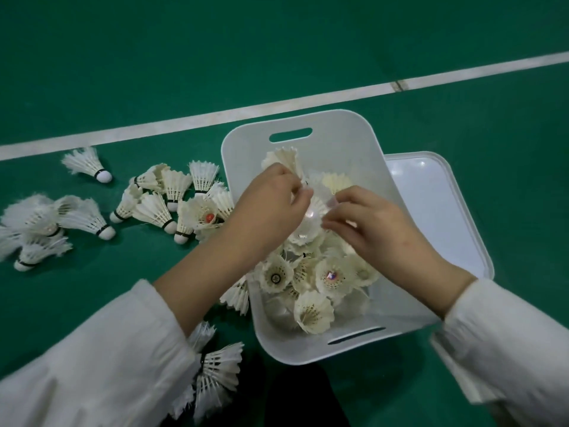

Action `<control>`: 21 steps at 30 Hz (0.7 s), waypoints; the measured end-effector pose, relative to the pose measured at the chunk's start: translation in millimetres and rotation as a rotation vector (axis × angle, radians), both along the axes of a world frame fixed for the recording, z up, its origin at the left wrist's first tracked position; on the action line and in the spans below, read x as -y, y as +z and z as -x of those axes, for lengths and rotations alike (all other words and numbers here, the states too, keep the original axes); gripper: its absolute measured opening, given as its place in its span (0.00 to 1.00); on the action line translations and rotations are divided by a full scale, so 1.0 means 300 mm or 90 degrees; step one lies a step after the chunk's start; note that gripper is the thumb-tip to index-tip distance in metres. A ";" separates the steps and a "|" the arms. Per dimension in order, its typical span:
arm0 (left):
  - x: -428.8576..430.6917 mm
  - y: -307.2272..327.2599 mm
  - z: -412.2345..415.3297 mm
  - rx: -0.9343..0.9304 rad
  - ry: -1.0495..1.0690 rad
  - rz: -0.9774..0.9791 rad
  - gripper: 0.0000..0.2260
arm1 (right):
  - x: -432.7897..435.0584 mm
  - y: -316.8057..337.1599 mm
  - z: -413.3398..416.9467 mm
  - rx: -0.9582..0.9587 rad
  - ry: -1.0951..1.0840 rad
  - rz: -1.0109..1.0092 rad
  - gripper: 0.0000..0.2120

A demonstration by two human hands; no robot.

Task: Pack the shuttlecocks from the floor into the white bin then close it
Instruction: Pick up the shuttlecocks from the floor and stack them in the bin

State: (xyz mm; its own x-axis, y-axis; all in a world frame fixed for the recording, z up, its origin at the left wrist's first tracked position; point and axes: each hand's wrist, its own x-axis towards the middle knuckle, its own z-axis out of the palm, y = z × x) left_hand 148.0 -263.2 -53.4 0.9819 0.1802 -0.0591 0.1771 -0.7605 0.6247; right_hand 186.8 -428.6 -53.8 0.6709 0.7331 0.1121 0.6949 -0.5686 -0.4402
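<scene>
— Hands?
— Left hand (271,204) and right hand (372,232) both pinch one shuttlecock (308,220) over the bin (308,352), which is already heaped.
— Risk?
— Loose heaping may crush feathers or keep the lid (446,211), beside it, from seating. More shuttlecocks (154,208) lie on the floor (277,41).
</scene>
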 end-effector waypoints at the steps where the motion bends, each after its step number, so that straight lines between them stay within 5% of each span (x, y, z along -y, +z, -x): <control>1: -0.006 0.006 -0.004 -0.008 0.003 0.014 0.14 | 0.003 -0.003 -0.028 -0.016 -0.043 -0.016 0.11; 7: -0.096 0.041 -0.008 0.023 0.105 0.052 0.18 | 0.016 -0.040 -0.156 -0.110 -0.282 0.024 0.10; 17: -0.108 -0.013 0.040 0.037 0.084 0.009 0.04 | -0.068 -0.289 -0.158 -0.275 -0.305 0.184 0.11; 21: -0.119 -0.023 0.038 0.036 0.049 0.009 0.06 | -0.058 -0.205 -0.156 -0.195 -0.254 0.206 0.16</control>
State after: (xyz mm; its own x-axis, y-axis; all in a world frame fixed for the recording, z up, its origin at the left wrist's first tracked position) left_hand 136.8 -227.5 -60.3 0.9669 0.2551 -0.0075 0.1994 -0.7371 0.6457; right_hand 233.5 -411.1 -115.3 0.8680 0.3822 -0.3168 0.2684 -0.8982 -0.3482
